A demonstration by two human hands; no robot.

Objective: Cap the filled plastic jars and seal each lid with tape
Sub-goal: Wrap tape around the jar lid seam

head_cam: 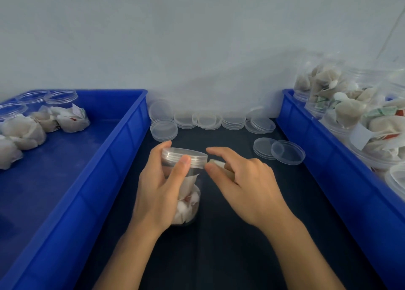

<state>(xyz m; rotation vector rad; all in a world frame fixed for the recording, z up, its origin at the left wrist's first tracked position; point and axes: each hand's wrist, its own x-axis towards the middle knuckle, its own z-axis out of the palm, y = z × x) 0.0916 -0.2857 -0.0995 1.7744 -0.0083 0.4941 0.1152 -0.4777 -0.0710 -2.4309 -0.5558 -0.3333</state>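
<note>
Head view — what's the left hand [162, 186] doing?
— Wrapped round the capped jar [186, 189], thumb on the lid [186, 156].
— And just right of it?
— Right hand [243, 184] pinches a tape roll [219, 166] at the lid's edge.

blue bins [122, 136], dark table [230, 235], pale wall [197, 38]

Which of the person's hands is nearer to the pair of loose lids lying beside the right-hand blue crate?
Right. The right hand lies just below-left of the loose lids, apart from them; the left hand is farther left, gripping the capped jar.
</note>
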